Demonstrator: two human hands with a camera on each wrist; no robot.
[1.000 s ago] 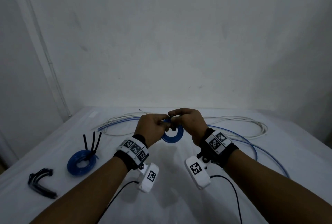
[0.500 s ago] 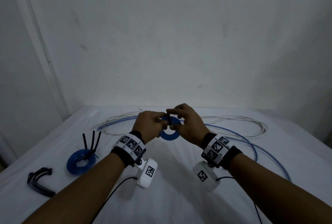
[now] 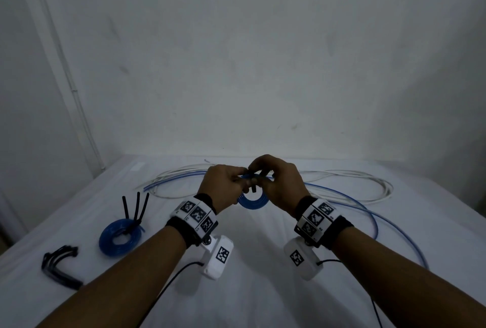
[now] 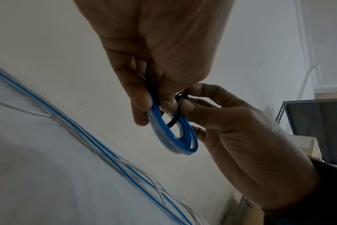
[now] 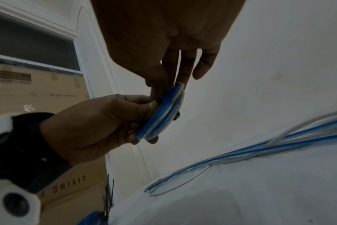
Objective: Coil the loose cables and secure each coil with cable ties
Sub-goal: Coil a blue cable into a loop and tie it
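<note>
Table cover [image 3: 263, 301]: a white cloth is spread over the whole work surface; soft folds are seen in it.
Wall [image 3: 249, 65]: a plain white wall is seen behind the table, with some small dark marks on it.
Conduit [image 3: 76, 96]: a thin white pipe is fixed along the wall at the left side, from top to the table edge.
Cardboard boxes [image 5: 48, 91]: brown boxes are stacked beside the table; on one the word "LIVING" is printed, seen upside down.
Metal shelf [image 4: 315, 129]: a grey rack with a perforated upright is seen at the right side, dark inside.
Window frame [image 5: 35, 39]: a white frame with a dark pane is seen above the boxes.
</note>
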